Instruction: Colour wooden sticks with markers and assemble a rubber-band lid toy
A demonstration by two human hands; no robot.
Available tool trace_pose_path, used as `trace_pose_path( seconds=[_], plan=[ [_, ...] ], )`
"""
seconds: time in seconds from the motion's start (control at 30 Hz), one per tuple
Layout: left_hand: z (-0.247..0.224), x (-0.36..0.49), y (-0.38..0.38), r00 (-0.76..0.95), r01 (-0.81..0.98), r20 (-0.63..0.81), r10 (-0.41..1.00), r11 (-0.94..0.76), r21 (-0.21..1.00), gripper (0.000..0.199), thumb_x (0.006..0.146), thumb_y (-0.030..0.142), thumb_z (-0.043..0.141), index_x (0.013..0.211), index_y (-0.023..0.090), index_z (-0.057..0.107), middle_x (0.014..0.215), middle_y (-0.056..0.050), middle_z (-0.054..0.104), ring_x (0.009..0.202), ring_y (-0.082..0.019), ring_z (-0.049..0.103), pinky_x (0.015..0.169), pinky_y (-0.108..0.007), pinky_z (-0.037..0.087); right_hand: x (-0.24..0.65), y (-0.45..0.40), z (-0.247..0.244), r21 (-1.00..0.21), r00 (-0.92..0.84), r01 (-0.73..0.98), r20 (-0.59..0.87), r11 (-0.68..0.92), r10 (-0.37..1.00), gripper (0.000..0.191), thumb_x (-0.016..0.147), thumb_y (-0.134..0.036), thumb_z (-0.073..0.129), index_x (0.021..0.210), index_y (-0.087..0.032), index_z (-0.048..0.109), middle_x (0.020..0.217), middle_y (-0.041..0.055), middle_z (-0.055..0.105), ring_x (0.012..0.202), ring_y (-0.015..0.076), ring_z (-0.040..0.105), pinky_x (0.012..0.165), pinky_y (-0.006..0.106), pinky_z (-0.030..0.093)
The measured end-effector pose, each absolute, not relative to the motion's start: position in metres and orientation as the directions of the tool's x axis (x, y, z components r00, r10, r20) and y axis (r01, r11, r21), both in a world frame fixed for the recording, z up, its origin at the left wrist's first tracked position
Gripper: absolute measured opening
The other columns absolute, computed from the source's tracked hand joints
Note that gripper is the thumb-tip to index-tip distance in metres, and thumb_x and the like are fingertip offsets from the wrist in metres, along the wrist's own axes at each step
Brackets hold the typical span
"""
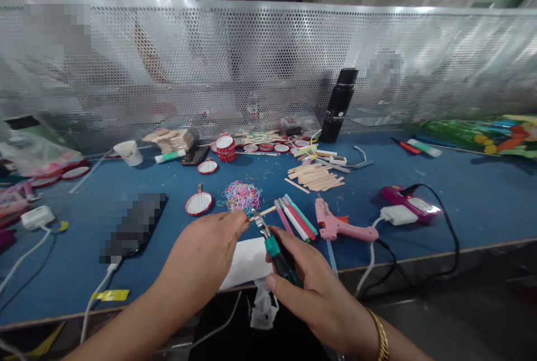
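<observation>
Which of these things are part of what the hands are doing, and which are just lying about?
Seemingly part of the job:
green-and-black pliers in the right hand
wooden stick at the left hand
perhaps the pile of flat sticks

Probably just lying about:
black bottle
white cup
dark phone on its cable
</observation>
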State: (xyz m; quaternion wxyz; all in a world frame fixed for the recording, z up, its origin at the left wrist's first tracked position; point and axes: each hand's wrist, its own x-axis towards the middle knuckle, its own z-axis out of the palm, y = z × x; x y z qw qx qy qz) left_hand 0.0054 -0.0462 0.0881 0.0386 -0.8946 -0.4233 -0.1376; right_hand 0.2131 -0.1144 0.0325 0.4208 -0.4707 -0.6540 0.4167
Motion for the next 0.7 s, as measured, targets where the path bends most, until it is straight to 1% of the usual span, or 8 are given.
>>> trace_pose_path(
  seconds=[0.1, 0.23, 0.33, 0.4, 0.5, 0.57, 0.63, 0.7],
  plan=[
    [0.083, 0.004, -0.042, 0.592, 0.77, 0.265, 0.761, -0.631, 0.091, 0.029, 0.107, 0.019, 0.039, 0.088, 0.022, 0.061, 0.08, -0.003, 0.072, 0.076, -0.024, 0.068, 0.066, -0.033, 0.038, 0.213, -0.11, 0.034, -0.947, -0.214, 0.255, 0.142, 0.196, 0.966, 0.068, 0.092, -0.043, 0.065, 0.154, -0.018, 0.051, 0.151, 0.0171, 0.059, 0.131, 0.0337, 0.06, 0.12, 0.056, 0.042],
    [0.08, 0.003, -0.038, 0.541, 0.786, 0.242, 0.805, -0.587, 0.196, 0.029, 0.108, 0.024, 0.038, 0.087, 0.024, 0.059, 0.081, -0.002, 0.072, 0.078, -0.023, 0.067, 0.067, -0.032, 0.037, 0.211, -0.107, 0.033, -0.964, -0.247, 0.214, 0.104, 0.159, 0.963, 0.068, 0.09, -0.042, 0.062, 0.151, -0.017, 0.051, 0.133, 0.0159, 0.066, 0.113, 0.0297, 0.065, 0.108, 0.053, 0.051],
    [0.08, 0.001, -0.037, 0.496, 0.779, 0.254, 0.83, -0.555, 0.293, 0.032, 0.108, 0.029, 0.037, 0.084, 0.024, 0.057, 0.076, -0.001, 0.067, 0.073, -0.022, 0.063, 0.066, -0.032, 0.036, 0.212, -0.11, 0.032, -0.977, -0.232, 0.198, 0.027, 0.075, 0.972, 0.076, 0.087, -0.046, 0.061, 0.155, -0.016, 0.044, 0.131, 0.0173, 0.064, 0.116, 0.0313, 0.063, 0.11, 0.056, 0.049],
    [0.081, -0.002, -0.036, 0.449, 0.764, 0.269, 0.852, -0.522, 0.38, 0.032, 0.108, 0.034, 0.037, 0.087, 0.024, 0.06, 0.077, -0.001, 0.066, 0.072, -0.021, 0.061, 0.066, -0.031, 0.037, 0.215, -0.113, 0.033, -0.988, -0.227, 0.154, -0.005, 0.031, 0.974, 0.077, 0.086, -0.05, 0.062, 0.154, -0.017, 0.045, 0.131, 0.0172, 0.064, 0.118, 0.0319, 0.063, 0.111, 0.056, 0.048],
    [0.079, -0.009, -0.033, 0.371, 0.724, 0.267, 0.889, -0.457, 0.516, 0.031, 0.107, 0.041, 0.039, 0.104, 0.024, 0.065, 0.077, 0.001, 0.064, 0.071, -0.02, 0.06, 0.067, -0.03, 0.04, 0.221, -0.118, 0.039, -0.999, -0.225, 0.034, 0.002, 0.01, 0.974, 0.072, 0.085, -0.053, 0.067, 0.148, -0.021, 0.05, 0.13, 0.0149, 0.065, 0.12, 0.0313, 0.063, 0.11, 0.054, 0.051],
    [0.075, -0.013, -0.029, 0.345, 0.69, 0.25, 0.905, -0.425, 0.585, 0.03, 0.106, 0.041, 0.04, 0.113, 0.025, 0.065, 0.074, 0.003, 0.061, 0.067, -0.018, 0.057, 0.066, -0.03, 0.041, 0.226, -0.119, 0.043, -0.999, -0.207, -0.04, 0.021, 0.013, 0.978, 0.065, 0.085, -0.053, 0.071, 0.141, -0.025, 0.057, 0.129, 0.0129, 0.067, 0.122, 0.031, 0.063, 0.109, 0.052, 0.052],
    [0.069, -0.014, -0.024, 0.346, 0.635, 0.239, 0.907, -0.414, 0.652, 0.028, 0.105, 0.038, 0.04, 0.106, 0.025, 0.065, 0.072, 0.004, 0.058, 0.065, -0.017, 0.055, 0.064, -0.029, 0.042, 0.231, -0.12, 0.046, -0.994, -0.171, -0.107, 0.052, 0.034, 0.984, 0.055, 0.086, -0.053, 0.074, 0.135, -0.029, 0.062, 0.131, 0.0107, 0.068, 0.125, 0.031, 0.063, 0.111, 0.052, 0.051],
    [0.065, -0.013, -0.019, 0.345, 0.551, 0.248, 0.905, -0.409, 0.727, 0.026, 0.102, 0.034, 0.04, 0.094, 0.023, 0.062, 0.075, 0.003, 0.06, 0.066, -0.016, 0.057, 0.064, -0.028, 0.044, 0.235, -0.119, 0.047, -0.975, -0.126, -0.204, 0.116, 0.088, 0.985, 0.048, 0.089, -0.051, 0.073, 0.132, -0.033, 0.064, 0.133, 0.0085, 0.068, 0.127, 0.0309, 0.064, 0.113, 0.053, 0.049]
  ],
)
